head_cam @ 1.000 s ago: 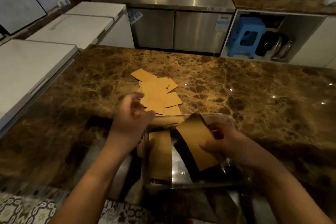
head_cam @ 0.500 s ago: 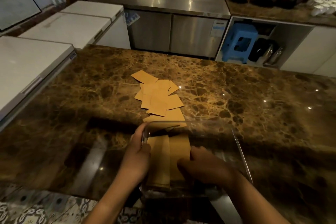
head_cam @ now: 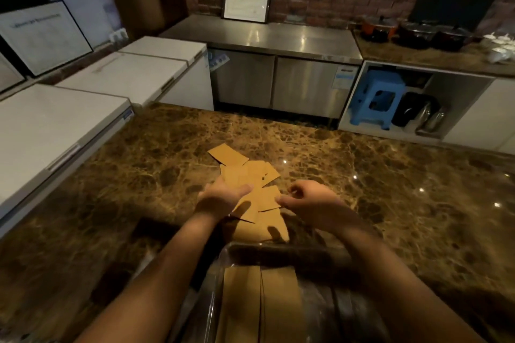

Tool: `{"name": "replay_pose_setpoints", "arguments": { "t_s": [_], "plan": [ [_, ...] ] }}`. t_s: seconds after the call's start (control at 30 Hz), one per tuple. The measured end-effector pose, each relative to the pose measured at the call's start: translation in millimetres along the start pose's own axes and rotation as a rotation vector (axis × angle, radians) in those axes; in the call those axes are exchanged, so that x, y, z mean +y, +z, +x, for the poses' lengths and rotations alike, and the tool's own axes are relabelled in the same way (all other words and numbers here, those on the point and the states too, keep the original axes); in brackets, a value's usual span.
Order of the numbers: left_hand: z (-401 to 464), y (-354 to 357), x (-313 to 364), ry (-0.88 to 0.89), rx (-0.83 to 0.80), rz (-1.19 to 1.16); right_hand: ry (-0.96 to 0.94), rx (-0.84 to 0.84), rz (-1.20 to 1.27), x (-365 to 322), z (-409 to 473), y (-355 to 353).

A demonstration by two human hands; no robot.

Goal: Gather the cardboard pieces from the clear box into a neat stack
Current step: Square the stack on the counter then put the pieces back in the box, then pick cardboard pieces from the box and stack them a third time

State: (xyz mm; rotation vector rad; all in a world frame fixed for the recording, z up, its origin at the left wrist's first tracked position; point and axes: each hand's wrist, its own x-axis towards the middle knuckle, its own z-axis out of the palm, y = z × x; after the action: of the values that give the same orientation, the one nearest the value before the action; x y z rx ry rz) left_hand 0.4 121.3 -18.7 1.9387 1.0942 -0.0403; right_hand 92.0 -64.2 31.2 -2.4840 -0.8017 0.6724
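Observation:
Several tan cardboard pieces [head_cam: 252, 172] lie in a loose, fanned pile on the brown marble counter [head_cam: 139, 175], just beyond the clear box [head_cam: 278, 246]. Two more pieces [head_cam: 260, 303] lie flat side by side inside the box near the bottom of the view. My left hand [head_cam: 221, 198] is at the pile's left side and holds a piece [head_cam: 248, 207], thumb on top. My right hand [head_cam: 309, 198] is at the pile's right side, fingers curled, and pinches the right edge of a piece [head_cam: 269, 198]. Both forearms reach over the box.
White chest freezers [head_cam: 55, 125] line the left side of the counter. A steel cabinet [head_cam: 278, 78] stands behind it, and a blue stool [head_cam: 376, 97] sits in an open shelf at the right. Pots and white cups are on the far right counter.
Both hands have left the box and moved forward to the pile on the counter. The piece my right hand held earlier now lies in the box. The view has tilted up.

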Motion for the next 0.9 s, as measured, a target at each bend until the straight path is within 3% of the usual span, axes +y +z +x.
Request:
{"name": "replay_pose_setpoints", "arguments": {
  "t_s": [0.13, 0.3, 0.37, 0.47, 0.57, 0.63, 0.77, 0.9],
  "plan": [
    [29.9, 25.8, 16.1, -0.143, 0.146, 0.312, 0.005, -0.082, -0.051, -8.6, 62.7, 24.3],
    [37.4, 33.8, 16.5, -0.112, 0.183, 0.205, -0.004, -0.081, -0.233, -8.2, 88.2, 53.4],
    [36.4, 30.8, 18.5, -0.110, 0.157, 0.034, 0.007, -0.100, -0.219, -5.4, 90.8, 55.2],
    [28.5, 17.5, 22.8, -0.058, -0.034, -0.459, -0.023, -0.242, -0.047, 2.8, 92.0, 44.8],
    [17.7, 0.4, 24.9, 0.011, -0.172, -0.714, -0.029, -0.409, 0.080, 11.6, 87.0, 19.2],
    [11.0, -8.9, 29.5, 0.018, -0.183, -0.916, -0.008, -0.449, 0.175, 19.8, 78.8, -3.8],
    [-1.9, -24.8, 46.8, -0.049, -0.109, -1.291, 0.070, -0.357, 0.555, 42.3, 51.7, -48.9],
    [-21.7, -20.8, 73.2, 0.003, -0.274, -1.342, -0.031, -0.232, 1.099, 39.7, 19.6, -65.7]
  ]
}}
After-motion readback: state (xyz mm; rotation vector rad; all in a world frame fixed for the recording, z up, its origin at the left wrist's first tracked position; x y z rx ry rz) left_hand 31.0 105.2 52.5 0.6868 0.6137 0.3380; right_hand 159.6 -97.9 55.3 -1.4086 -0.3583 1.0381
